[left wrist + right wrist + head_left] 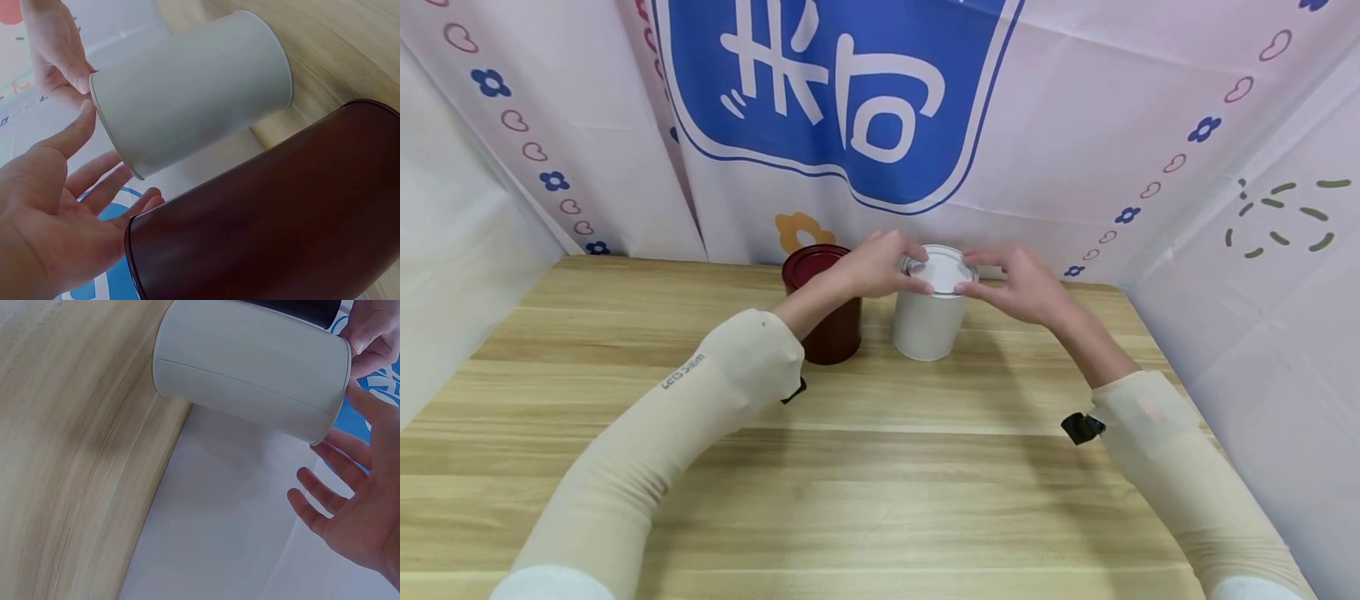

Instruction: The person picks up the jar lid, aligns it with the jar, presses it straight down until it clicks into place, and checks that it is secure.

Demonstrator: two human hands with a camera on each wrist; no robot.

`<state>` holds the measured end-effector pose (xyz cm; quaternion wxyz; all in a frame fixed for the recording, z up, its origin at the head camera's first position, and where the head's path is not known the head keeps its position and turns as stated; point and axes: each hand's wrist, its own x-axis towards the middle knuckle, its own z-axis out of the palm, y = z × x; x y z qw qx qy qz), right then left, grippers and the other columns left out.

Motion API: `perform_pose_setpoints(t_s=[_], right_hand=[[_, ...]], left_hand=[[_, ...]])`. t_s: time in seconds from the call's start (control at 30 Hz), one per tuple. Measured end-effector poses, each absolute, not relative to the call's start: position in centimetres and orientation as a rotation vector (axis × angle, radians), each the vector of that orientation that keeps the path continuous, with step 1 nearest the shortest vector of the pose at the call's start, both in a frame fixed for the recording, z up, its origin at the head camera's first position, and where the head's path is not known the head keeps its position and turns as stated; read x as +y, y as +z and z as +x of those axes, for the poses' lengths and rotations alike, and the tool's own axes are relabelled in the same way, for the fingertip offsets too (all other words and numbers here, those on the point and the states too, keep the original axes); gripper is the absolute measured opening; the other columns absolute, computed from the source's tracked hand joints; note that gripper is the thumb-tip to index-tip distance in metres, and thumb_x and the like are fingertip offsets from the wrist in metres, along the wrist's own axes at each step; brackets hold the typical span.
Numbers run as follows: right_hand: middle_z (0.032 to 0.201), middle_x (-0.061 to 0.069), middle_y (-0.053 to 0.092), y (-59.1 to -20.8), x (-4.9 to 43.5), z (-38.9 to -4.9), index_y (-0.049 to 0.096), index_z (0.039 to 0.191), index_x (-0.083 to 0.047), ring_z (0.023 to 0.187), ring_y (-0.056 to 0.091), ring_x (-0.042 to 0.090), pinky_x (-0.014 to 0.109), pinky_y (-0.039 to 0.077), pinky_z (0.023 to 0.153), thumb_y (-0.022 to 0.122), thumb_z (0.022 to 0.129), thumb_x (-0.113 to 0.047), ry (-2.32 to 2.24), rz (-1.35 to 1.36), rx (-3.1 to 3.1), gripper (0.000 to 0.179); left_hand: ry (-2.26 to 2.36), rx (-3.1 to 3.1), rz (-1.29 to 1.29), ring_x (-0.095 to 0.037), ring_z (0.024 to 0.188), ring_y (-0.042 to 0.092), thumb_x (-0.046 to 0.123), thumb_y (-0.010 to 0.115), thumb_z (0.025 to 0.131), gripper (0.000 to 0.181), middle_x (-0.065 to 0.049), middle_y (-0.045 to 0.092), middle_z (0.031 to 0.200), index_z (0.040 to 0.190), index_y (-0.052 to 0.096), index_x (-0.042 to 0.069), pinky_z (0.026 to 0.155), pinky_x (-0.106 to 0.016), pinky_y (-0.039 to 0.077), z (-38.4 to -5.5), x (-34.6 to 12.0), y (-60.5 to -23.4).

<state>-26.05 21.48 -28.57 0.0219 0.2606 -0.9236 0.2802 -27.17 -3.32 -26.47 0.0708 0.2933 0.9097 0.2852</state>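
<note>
A white can (929, 325) with a round lid (942, 271) stands upright toward the back of the table. My left hand (880, 265) holds the left side of its rim, thumb at the near edge and fingertips at the far edge. From the right, my right hand (1018, 285) holds the opposite side of the rim with thumb and forefinger; its other fingers are spread, as the right wrist view shows. A dark red can (838, 329) with a lid stands just left of the white one, partly hidden by my left hand and forearm.
The wooden table (880, 492) ends behind the cans at a printed cloth backdrop (1075, 150) with a blue sign. White cloth walls (1247, 275) rise along both sides. Each sleeve carries a small black strap piece (1081, 427) near the wrist.
</note>
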Motion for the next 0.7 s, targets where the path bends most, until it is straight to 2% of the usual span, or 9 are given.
perform_pose_setpoints(t_s=[0.3,0.7], right_hand=[[0.138,0.016,0.066,-28.48,21.35,-25.94,0.071,0.129,0.0,0.133,0.058,0.038,0.06,0.048,0.107,0.079,0.094,-0.024,0.901,0.784,-2.868,0.043],[0.135,0.016,0.067,-28.09,21.06,-25.85,0.072,0.127,0.0,0.131,0.059,0.038,0.059,0.051,0.104,0.081,0.092,-0.024,0.881,0.758,-2.883,0.043]], left_hand=[[0.837,2.741,0.906,-0.026,0.11,0.06,0.025,0.08,0.094,0.047,-0.015,0.067,0.135,0.132,0.07,0.0,0.093,-0.035,0.052,-27.23,-3.4,-26.62],[0.901,2.728,0.876,-0.027,0.122,0.059,0.021,0.078,0.095,0.044,-0.015,0.066,0.138,0.133,0.069,0.001,0.104,-0.039,0.05,-27.54,-3.7,-26.76]])
